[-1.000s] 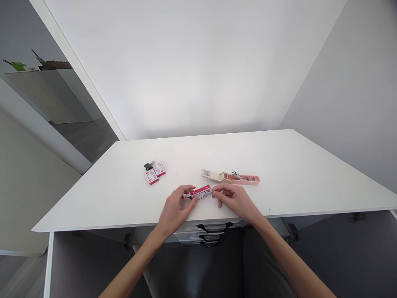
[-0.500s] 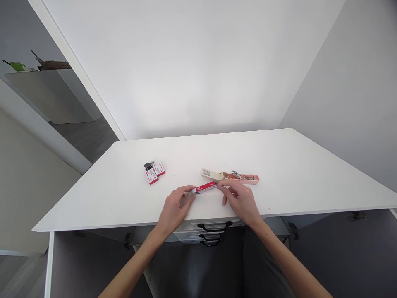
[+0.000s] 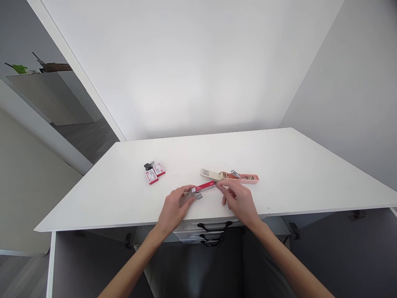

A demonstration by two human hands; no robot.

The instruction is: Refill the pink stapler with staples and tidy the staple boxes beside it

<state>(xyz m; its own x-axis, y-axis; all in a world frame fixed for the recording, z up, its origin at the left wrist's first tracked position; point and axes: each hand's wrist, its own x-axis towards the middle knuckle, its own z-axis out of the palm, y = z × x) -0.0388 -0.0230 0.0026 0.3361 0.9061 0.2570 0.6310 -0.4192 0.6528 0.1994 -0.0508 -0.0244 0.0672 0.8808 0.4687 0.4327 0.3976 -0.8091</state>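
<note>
Both hands meet over the front middle of a white table (image 3: 279, 165). My left hand (image 3: 173, 209) pinches the left end of a small red and white staple box (image 3: 204, 186), and a grey strip of staples (image 3: 197, 196) shows under its fingertips. My right hand (image 3: 238, 200) pinches the right end of the same box, which is tipped on edge just above the tabletop. Behind the box lies an opened pink and cream stapler (image 3: 231, 176), flat on the table.
Two more red and white staple boxes (image 3: 154, 173) lie at the left with a black binder clip (image 3: 148, 165) beside them. Below the table's front edge are drawers with black handles (image 3: 214, 227). White walls close in behind and to the right.
The box has turned from lying face up to standing on edge and moved slightly away from me. A grey strip of staples now shows at its left end.
</note>
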